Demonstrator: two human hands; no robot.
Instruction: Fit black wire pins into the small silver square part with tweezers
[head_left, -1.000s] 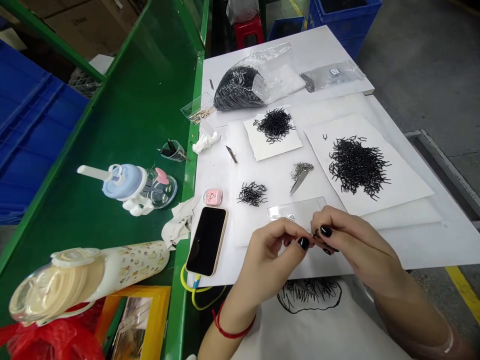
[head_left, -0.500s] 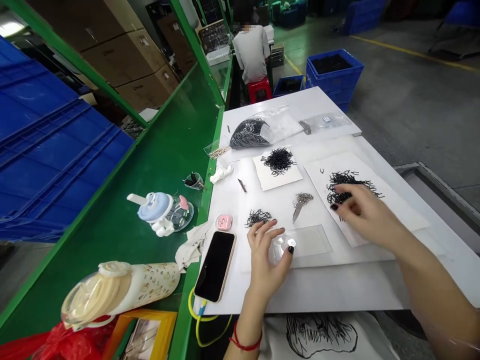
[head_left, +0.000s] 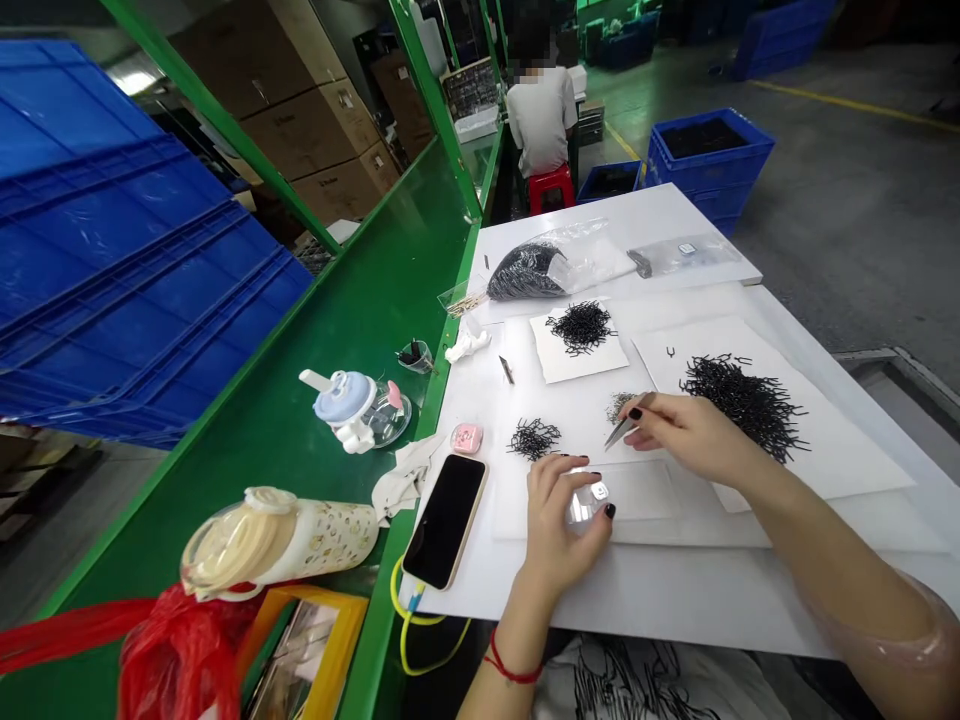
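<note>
Right hand (head_left: 667,430): closed between thumb and fingers on a pointed metal tool (head_left: 621,431); tool's long axis slants from the fingertips toward the wearer and to the left, tip aimed at the far side of a clear plate (head_left: 649,488). Left hand (head_left: 562,515): thumb and fingers spread in a curve around a clear piece (head_left: 582,507) at the plate's left end; cannot tell whether it grips or merely rests there. Key relation: the heap of tiny metal bits (head_left: 619,406) lies just beyond the tool, next to the right hand, which is the nearer of the 2. Black forked parts form 3 heaps: a small heap (head_left: 534,438) just beyond the left fingers, a middle heap (head_left: 581,327) farther off, a large heap (head_left: 746,405) beyond the right forearm
</note>
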